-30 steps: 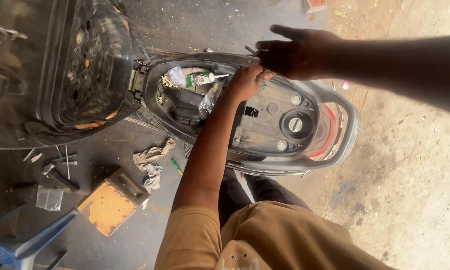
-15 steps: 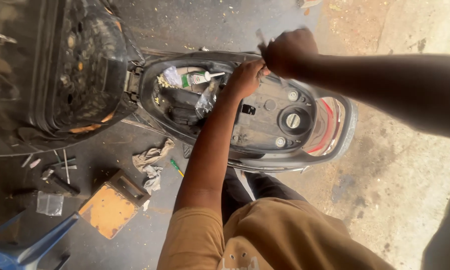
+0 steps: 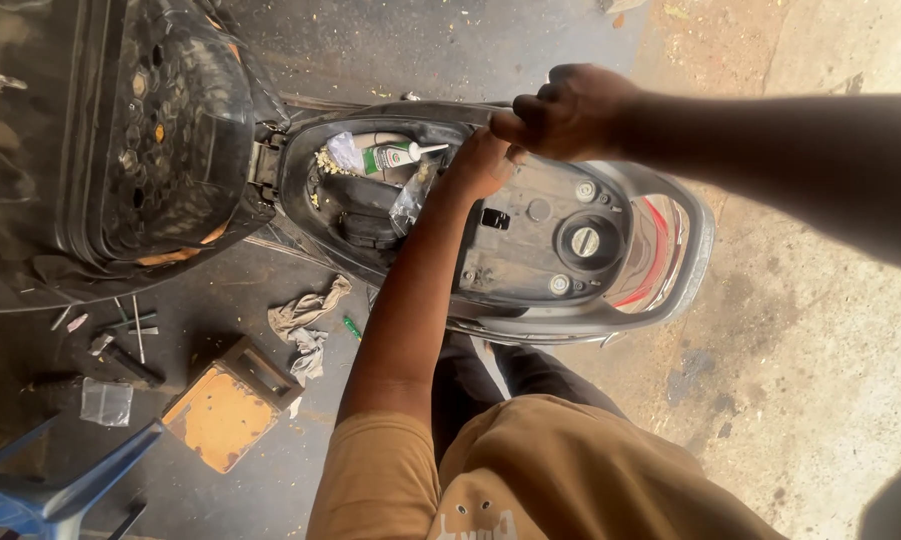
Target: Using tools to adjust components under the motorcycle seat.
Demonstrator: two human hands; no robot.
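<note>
We stand in scooter repair workshop, roadside sort. Scooter (image 3: 570, 250) before us, seat (image 3: 160, 140) tipped up, storage tub (image 3: 370, 200) open with tube of sealant (image 3: 395, 156) inside. Bare concrete floor (image 3: 790, 330), oil-stained and dusty. Loose tools (image 3: 120, 335) scattered on floor beside greasy rags (image 3: 305, 320), low wooden stool (image 3: 220, 410), blue plastic chair (image 3: 50, 490) at corner.

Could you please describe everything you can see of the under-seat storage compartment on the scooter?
The storage compartment is a dark, plastic-looking tub in the scooter's body, open with the seat hinged up beside it. It holds a white-and-green tube, clear plastic wrapping and pale crumbs. The left hand rests at its rear edge, the right hand just above.
</note>
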